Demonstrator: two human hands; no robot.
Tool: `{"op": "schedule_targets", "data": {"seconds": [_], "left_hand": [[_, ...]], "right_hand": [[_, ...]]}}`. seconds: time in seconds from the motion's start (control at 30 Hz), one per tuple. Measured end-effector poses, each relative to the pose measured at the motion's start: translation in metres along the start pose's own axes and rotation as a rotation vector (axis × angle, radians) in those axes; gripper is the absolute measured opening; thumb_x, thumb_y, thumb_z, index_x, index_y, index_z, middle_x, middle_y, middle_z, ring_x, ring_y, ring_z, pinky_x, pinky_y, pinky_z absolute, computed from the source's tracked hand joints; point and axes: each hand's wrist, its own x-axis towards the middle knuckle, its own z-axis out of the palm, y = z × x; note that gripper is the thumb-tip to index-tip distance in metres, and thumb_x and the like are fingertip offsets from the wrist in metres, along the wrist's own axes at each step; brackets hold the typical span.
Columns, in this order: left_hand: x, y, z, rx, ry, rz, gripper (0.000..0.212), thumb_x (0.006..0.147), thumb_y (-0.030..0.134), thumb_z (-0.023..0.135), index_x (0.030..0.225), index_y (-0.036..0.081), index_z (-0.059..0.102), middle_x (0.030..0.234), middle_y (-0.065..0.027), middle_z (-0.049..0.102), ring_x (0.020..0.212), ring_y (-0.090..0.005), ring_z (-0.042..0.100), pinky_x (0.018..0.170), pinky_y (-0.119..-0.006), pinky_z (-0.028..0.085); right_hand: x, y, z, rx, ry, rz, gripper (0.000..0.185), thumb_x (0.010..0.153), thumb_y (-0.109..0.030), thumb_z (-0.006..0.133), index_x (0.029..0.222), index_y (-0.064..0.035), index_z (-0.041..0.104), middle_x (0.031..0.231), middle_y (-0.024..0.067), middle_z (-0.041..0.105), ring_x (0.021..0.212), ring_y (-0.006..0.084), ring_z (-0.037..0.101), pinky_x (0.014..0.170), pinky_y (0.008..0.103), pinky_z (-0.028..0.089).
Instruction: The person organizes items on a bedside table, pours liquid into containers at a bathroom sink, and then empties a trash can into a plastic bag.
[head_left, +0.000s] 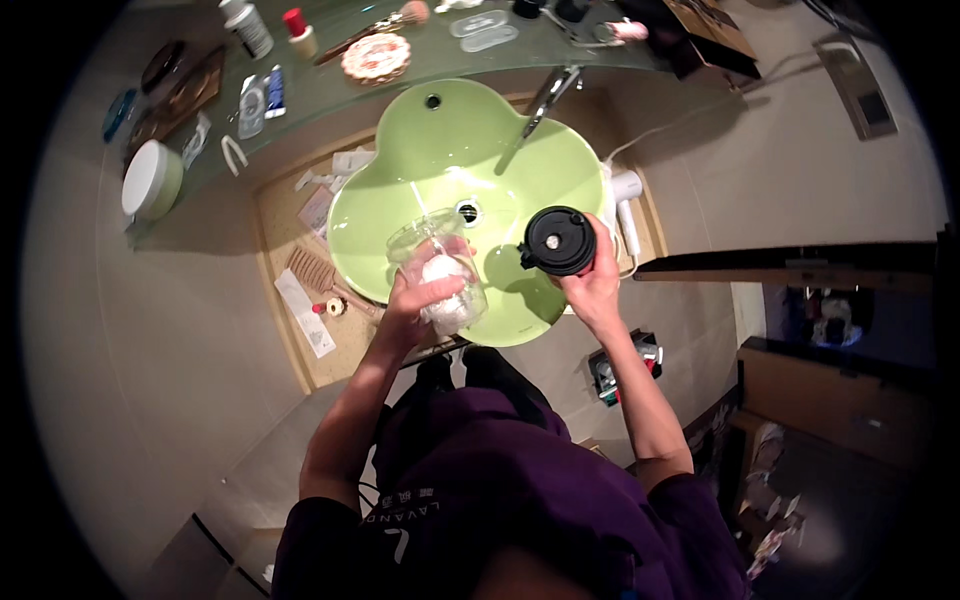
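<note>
My left hand grips a clear plastic cup, tilted over the left front of a green lobed washbasin. White crumpled material shows inside the cup or behind its wall; which, I cannot tell. My right hand holds a cup with a black lid over the basin's right side; the lid hides most of that cup. Between the two cups and just beyond them is the drain. A chrome faucet reaches over the basin from the far right.
Left of the basin, a paddle hairbrush and a white paper strip lie on the beige counter. A white hair dryer is at the right. A glass shelf with toiletries crosses behind; an open black bin stands below right.
</note>
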Motion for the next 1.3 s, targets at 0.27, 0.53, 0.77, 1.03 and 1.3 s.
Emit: {"op": "schedule_targets", "data": {"seconds": [0.27,0.53,0.77,1.03,1.3], "left_hand": [[0.002,0.029,0.025,0.217,-0.319,-0.098,0.077,0.067,0.009,0.085,0.137,0.001,0.052,0.115,-0.0067,0.063,0.11,-0.0175,0.062,0.097,-0.032,0.051],[0.005,0.011,0.029,0.364,-0.29,-0.195,0.082,0.06,0.002,0.08,0.136,0.002,0.052,0.115,-0.0076,0.061,0.109,-0.0218,0.062,0.099,-0.034,0.05],[0.01,-0.028,0.077,0.404,-0.374,-0.128,0.082,0.064,0.003,0.078,0.14,0.001,0.047,0.11,-0.0151,0.064,0.104,-0.0265,0.065,0.091,-0.036,0.054],[0.02,-0.138,0.235,0.414,-0.551,-0.415,0.083,0.065,-0.001,0.078,0.14,0.004,0.043,0.114,-0.0162,0.063,0.105,-0.028,0.065,0.093,-0.039,0.053],[0.044,-0.296,0.392,0.602,-0.9,-0.652,0.073,0.073,0.003,0.081,0.136,0.0,0.045,0.109,-0.01,0.066,0.105,-0.0199,0.064,0.09,-0.032,0.052]], "right_hand": [[-0.014,0.01,0.001,-0.078,0.028,-0.131,0.062,0.078,0.007,0.071,0.135,-0.0017,0.05,0.116,0.0107,0.065,0.109,0.0218,0.064,0.096,0.0328,0.051],[-0.026,0.0,-0.021,-0.203,0.199,-0.381,0.06,0.068,0.008,0.073,0.125,-0.0017,0.056,0.115,0.017,0.065,0.106,0.0378,0.062,0.094,0.0428,0.05],[-0.093,0.031,-0.052,0.127,0.323,-0.085,0.062,0.075,0.0,0.08,0.13,-0.0023,0.052,0.125,0.0142,0.061,0.115,0.0269,0.062,0.1,0.0366,0.048],[-0.223,0.119,-0.137,0.477,0.577,0.351,0.068,0.075,-0.005,0.082,0.134,-0.0049,0.048,0.12,0.0126,0.065,0.113,0.0206,0.065,0.096,0.0323,0.051],[-0.368,0.188,-0.287,0.471,1.155,0.621,0.085,0.068,0.007,0.083,0.14,-0.002,0.039,0.125,0.0097,0.061,0.114,0.018,0.061,0.101,0.0326,0.049]]}}
